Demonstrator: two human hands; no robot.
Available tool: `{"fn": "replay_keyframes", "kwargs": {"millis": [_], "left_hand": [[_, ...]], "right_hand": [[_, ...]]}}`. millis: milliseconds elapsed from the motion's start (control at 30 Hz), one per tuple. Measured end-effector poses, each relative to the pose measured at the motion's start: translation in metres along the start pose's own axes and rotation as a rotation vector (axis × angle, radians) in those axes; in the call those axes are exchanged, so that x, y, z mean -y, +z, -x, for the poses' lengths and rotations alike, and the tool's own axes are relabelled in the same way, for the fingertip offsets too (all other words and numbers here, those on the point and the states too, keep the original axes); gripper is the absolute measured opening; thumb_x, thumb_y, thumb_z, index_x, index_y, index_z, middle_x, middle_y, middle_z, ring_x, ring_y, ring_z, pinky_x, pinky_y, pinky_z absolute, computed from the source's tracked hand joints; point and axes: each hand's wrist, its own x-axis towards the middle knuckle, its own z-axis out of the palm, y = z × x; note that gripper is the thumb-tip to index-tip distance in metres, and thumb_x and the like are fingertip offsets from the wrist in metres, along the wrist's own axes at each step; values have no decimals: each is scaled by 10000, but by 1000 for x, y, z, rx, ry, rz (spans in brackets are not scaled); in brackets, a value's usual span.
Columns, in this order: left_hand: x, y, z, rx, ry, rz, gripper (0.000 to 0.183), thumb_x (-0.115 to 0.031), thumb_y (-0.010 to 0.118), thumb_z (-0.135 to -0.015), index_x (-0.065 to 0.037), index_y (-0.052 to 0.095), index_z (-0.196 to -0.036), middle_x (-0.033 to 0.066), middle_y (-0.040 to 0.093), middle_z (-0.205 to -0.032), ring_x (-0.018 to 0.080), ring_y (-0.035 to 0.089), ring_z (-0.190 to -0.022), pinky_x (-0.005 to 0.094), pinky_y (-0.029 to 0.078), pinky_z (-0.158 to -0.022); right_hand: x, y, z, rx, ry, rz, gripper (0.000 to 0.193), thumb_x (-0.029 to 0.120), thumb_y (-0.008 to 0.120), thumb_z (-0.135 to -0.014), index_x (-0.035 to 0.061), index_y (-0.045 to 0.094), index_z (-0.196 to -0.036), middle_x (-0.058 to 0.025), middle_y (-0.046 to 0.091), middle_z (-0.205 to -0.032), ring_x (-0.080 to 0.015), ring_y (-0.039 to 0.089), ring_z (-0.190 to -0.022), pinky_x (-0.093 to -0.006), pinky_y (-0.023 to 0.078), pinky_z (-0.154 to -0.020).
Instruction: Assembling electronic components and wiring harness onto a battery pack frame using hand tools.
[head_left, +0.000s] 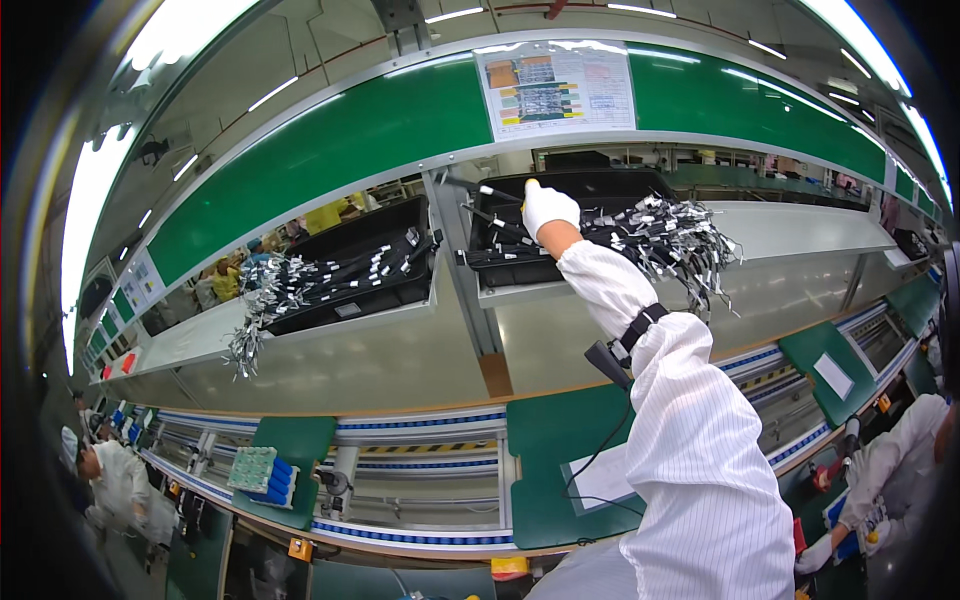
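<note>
My right arm reaches up and forward to a shelf. My right hand (pixel 549 208), in a white glove with a yellow fingertip, is closed at a black bin (pixel 510 272). A black cable (pixel 497 193) with a white label sticks out to the left from its fingers. Under and beside the hand, the bin holds a heap of black cables (pixel 665 235) with white labels and silvery ends, many spilling over the right side. My left hand is out of view.
Left of a metal post (pixel 470 300), a second black bin (pixel 350 312) holds similar cables. Below runs a conveyor (pixel 420 425) with green boards (pixel 560 430); a blue battery-like block (pixel 265 474) sits on one at left. Co-workers stand at far left and lower right, one with a gloved hand (pixel 815 553).
</note>
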Motion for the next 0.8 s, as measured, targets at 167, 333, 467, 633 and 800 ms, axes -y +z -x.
{"fn": "replay_keyframes", "kwargs": {"millis": [167,333,467,633,800], "left_hand": [[10,1,23,-27,-108,-92,311,96,554,-904,23,635,-1195,139,674,-1120,202,631,-1026,303,490,-912],[-3,33,11,-74,-88,28,210,-3,580,-963,8,656,-1158,146,691,-1088,229,647,-1036,342,495,-937],[-3,31,8,-118,-119,21,177,-45,548,-994,16,670,-1106,153,704,-1076,256,659,-1022,360,503,-942],[-35,34,-20,-9,-73,-9,205,13,519,-966,34,668,-1107,166,704,-1075,272,661,-1010,357,506,-916],[-2,7,-14,-154,-158,67,196,36,497,-969,57,650,-1090,187,689,-1091,263,652,-1019,372,523,-971]], "right_hand": [[1,7,-5,515,69,60,339,244,631,-872,74,746,-1142,-206,707,-1185,-380,690,-1098,-439,560,-886],[-30,8,-36,584,-19,359,302,217,642,-866,115,768,-1120,-154,716,-1199,-351,701,-1101,-476,573,-860],[32,-10,-2,-74,-55,-136,306,328,564,-967,101,658,-1149,-189,704,-1087,-396,697,-1007,-502,565,-821],[23,-32,0,-31,223,-249,541,476,679,-884,85,547,-1232,-241,598,-1148,-460,659,-1006,-513,551,-857],[96,-46,77,-186,-788,-341,235,282,658,-943,61,602,-1000,-193,604,-1066,-391,666,-802,-429,557,-726]]}}
